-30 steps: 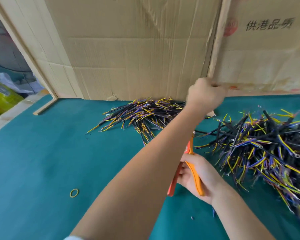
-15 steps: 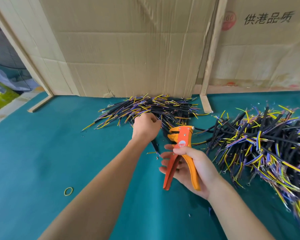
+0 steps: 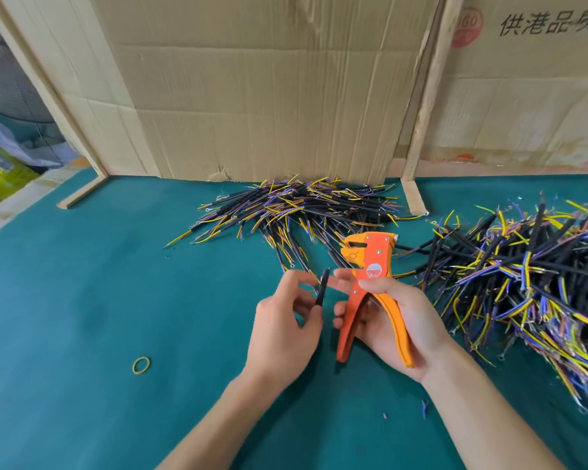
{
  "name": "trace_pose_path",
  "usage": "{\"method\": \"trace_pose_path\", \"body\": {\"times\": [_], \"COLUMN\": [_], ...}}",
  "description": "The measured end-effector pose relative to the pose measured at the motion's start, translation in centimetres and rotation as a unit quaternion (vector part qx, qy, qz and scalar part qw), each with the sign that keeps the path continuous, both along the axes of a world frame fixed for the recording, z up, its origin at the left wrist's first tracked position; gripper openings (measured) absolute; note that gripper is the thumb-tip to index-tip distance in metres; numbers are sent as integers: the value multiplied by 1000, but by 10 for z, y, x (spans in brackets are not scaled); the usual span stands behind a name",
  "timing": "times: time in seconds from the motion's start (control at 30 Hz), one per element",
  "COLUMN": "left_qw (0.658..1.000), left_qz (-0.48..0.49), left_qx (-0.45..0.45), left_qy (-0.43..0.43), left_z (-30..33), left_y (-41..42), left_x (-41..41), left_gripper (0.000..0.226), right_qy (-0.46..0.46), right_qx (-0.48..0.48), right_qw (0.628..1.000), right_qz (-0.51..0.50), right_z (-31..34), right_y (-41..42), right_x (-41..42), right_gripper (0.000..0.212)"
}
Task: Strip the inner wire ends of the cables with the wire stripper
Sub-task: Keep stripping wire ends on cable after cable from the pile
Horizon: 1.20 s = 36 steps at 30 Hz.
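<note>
The left hand [image 3: 282, 330] pinches a short black cable [image 3: 322, 287] between thumb and fingers, holding it nearly upright just above the bench [image 3: 116, 300]; the cable's ends are too small to tell whether they are stripped. Just beside it, the right hand [image 3: 394, 320] grips an orange wire stripper [image 3: 370, 266], fingers curled round the two handles, which stand spread apart. The stripper's head points up and away from the person, its jaws facing left toward the cable, with a gap between tool and cable.

The bench is covered in teal-green cloth. Behind the hands, against the foot of a cardboard sheet [image 3: 269, 96], lies a flat pile of black cables [image 3: 302, 208] with yellow, blue and purple inner wires fanning out from their ends. To the right sits a larger, bristling heap of the same cables [image 3: 530, 276], reaching the picture's right edge. A second cardboard panel [image 3: 523, 96] with printed characters stands behind that heap, parted from the first by a pale wooden post [image 3: 425, 96].

A yellow rubber band [image 3: 141, 364] lies on the cloth to the left of the left forearm, well apart from both piles. A few small wire scraps [image 3: 424, 406] lie on the cloth near the right forearm.
</note>
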<state>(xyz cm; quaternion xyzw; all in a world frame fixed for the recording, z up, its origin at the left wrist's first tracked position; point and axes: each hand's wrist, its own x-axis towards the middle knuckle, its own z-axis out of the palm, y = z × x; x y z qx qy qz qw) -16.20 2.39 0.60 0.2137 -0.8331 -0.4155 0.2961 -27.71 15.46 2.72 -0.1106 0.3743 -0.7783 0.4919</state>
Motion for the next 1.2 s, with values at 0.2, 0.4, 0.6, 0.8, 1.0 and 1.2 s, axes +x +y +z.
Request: {"method": "trace_pose_path", "body": {"times": [0.2, 0.4, 0.6, 0.8, 1.0, 1.2], "left_qw": [1000, 997, 992, 942, 957, 992], "left_qz": [6, 35, 117, 167, 103, 64], "left_qx": [16, 64, 53, -69, -8, 9], "left_qy": [12, 20, 21, -281, -271, -113], "left_z": [-7, -6, 4, 30, 30, 12], "left_y": [-5, -8, -12, -38, -45, -34], "left_x": [3, 0, -18, -79, -61, -16], "left_gripper": [22, 13, 21, 40, 23, 25], "right_qy": [21, 93, 75, 86, 91, 72], "right_qx": [-19, 14, 25, 33, 21, 12], "right_qw": [1000, 995, 996, 994, 992, 991], "right_qz": [10, 31, -39, -66, -88, -114], "right_z": [3, 2, 2, 7, 3, 3], "right_y": [0, -2, -1, 4, 2, 2], "right_x": [1, 2, 1, 0, -4, -5], "right_gripper": [63, 54, 52, 53, 47, 46]}}
